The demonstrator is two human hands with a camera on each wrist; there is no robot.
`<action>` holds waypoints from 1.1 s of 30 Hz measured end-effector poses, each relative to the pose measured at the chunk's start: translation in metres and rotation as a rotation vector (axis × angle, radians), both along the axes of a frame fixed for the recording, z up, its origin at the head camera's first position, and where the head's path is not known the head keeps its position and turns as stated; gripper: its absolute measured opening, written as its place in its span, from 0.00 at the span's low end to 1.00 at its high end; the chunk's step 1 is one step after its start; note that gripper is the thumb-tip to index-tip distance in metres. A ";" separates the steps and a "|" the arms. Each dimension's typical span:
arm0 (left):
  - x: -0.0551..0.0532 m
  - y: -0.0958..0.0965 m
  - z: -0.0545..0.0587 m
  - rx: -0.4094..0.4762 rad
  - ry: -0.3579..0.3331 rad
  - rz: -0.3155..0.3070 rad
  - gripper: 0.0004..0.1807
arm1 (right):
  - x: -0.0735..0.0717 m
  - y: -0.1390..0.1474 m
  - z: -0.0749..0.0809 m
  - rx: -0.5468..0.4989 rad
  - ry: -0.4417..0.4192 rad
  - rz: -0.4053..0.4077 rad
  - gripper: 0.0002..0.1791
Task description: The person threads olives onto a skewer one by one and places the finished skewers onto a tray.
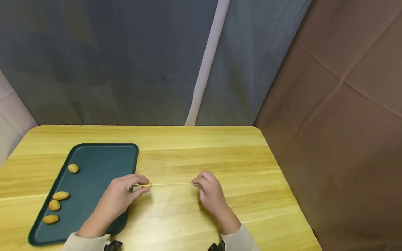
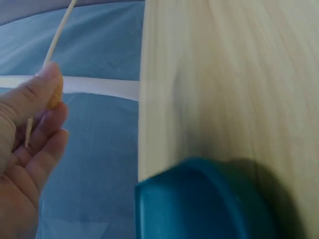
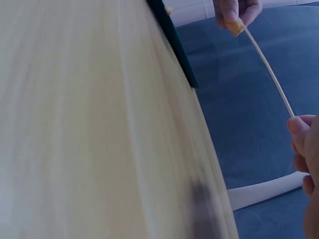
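My left hand (image 1: 117, 196) pinches a small yellow-brown potato-like piece (image 1: 147, 185) between thumb and fingers, over the table beside the tray's right edge. A thin wooden skewer (image 1: 171, 183) runs level from that piece across to my right hand (image 1: 212, 191), whose thumb and fingertips pinch its other end. In the left wrist view, the skewer (image 2: 59, 35) shows above the orange-looking piece (image 2: 56, 94), and a short end emerges below, near the palm. Fingers partly cover the piece (image 3: 235, 27) in the right wrist view.
A dark green rimmed tray (image 1: 100, 157) lies on the left of the wooden table (image 1: 201, 139). Several similar pieces (image 1: 61, 195) rest along its left side. Grey-blue cloth (image 1: 125, 69) hangs behind the table, brown cloth (image 1: 345, 139) at the right.
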State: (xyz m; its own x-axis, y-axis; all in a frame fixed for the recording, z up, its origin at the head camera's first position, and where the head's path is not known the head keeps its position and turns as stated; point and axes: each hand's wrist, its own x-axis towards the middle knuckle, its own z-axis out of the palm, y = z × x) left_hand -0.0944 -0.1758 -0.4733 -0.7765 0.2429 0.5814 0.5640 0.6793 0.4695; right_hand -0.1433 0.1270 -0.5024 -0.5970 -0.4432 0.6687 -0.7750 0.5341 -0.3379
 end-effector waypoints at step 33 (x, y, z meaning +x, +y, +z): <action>-0.004 0.005 -0.002 -0.070 0.145 0.010 0.32 | -0.006 -0.009 0.004 0.021 0.112 -0.034 0.13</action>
State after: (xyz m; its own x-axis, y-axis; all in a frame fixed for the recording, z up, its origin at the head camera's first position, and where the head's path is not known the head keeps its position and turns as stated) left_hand -0.0987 -0.1708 -0.4749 -0.6883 0.2794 0.6694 0.6155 0.7133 0.3352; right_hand -0.1493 0.1182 -0.4988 -0.5340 -0.4385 0.7229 -0.7886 0.5666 -0.2388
